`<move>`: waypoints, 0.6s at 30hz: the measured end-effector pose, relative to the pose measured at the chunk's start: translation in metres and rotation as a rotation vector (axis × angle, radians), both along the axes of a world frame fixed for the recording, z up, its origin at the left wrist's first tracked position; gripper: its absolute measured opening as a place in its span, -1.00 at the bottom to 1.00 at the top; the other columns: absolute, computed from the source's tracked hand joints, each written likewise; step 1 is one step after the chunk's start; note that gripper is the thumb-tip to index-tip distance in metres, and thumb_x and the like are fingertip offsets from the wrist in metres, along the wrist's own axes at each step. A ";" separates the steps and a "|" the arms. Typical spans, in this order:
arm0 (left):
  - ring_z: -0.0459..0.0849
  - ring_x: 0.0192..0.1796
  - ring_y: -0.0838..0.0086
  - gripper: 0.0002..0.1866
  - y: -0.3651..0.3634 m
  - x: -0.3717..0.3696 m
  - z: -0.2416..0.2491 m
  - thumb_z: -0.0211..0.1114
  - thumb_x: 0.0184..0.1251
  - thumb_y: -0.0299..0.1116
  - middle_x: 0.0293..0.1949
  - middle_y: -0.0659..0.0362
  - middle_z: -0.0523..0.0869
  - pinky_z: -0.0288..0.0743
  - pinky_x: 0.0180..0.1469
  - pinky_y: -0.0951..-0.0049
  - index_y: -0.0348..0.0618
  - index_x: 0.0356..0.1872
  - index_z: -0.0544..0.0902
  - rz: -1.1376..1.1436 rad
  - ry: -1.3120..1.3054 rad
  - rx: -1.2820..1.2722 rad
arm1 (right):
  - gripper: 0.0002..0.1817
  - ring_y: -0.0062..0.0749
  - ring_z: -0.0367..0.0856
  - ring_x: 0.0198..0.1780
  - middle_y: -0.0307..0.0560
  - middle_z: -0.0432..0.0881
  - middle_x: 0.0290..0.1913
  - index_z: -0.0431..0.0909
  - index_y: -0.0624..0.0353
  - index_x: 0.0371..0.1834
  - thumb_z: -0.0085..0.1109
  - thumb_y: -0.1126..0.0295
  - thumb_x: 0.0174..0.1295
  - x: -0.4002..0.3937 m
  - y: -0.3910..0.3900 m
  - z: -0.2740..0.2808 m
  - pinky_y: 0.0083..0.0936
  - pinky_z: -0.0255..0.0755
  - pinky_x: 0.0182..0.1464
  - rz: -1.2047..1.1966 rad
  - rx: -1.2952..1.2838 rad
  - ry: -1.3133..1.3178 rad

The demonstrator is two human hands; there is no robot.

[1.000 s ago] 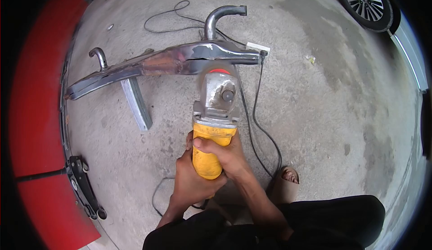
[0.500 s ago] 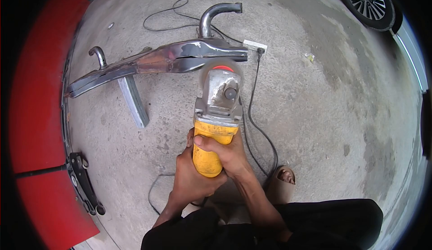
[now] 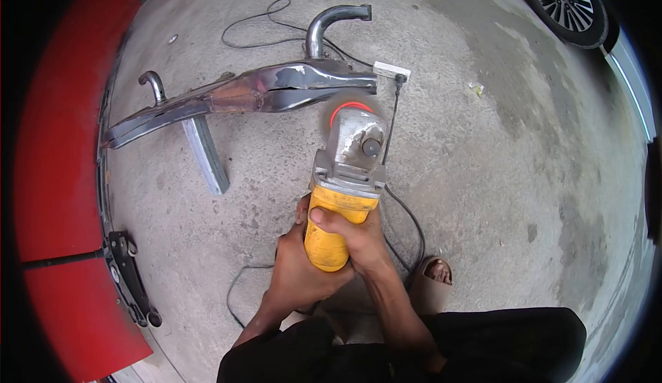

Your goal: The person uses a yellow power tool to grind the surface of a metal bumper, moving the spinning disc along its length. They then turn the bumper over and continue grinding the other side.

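Note:
Both my hands hold a yellow angle grinder (image 3: 334, 234) with a scuffed grey metal head, pointing away from me. My right hand (image 3: 360, 245) wraps the yellow body from the right, its thumb lying across the top. From the left and below, my left hand (image 3: 300, 269) grips it, with its fingers partly hidden under the tool. The disc, red at its centre, is blurred as if spinning. Just beyond it lies a long shaped steel beam (image 3: 234, 96) with bent tubes rising from it; the disc appears close to the beam's right end in this view.
A square metal tube (image 3: 205, 159) props the beam on the concrete floor (image 3: 476, 210). A white power strip (image 3: 391, 72) and black cord (image 3: 414, 224) lie to the right. Red cabinet (image 3: 58, 176) and a black jack-like tool (image 3: 131, 279) stand left; a car wheel (image 3: 564, 3) is upper right.
The grinder and both hands have shifted slightly to the right, and its head now sits further right below the beam's end. The beam stays in place.

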State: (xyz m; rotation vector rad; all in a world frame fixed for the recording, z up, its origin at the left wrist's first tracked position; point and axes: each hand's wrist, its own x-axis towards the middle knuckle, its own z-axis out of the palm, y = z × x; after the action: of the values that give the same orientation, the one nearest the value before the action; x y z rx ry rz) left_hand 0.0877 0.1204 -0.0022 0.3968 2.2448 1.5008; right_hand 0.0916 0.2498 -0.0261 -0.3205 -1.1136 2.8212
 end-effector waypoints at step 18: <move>0.88 0.05 0.18 -0.31 0.000 -0.004 0.003 0.70 -0.05 -0.33 -0.09 -0.10 0.84 0.73 0.10 0.23 -0.38 0.13 0.60 -0.063 0.034 -0.065 | -0.72 -0.50 0.77 -0.18 -0.17 0.79 -0.20 0.72 0.26 -0.05 0.50 0.56 0.17 0.001 0.002 -0.001 -0.48 0.66 -0.09 -0.021 -0.042 0.033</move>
State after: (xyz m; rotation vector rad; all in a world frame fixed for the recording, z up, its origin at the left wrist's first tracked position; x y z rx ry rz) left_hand 0.0842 0.1200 0.0012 0.4724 2.2789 1.3956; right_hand 0.0929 0.2521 -0.0269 -0.2857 -1.0393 2.8244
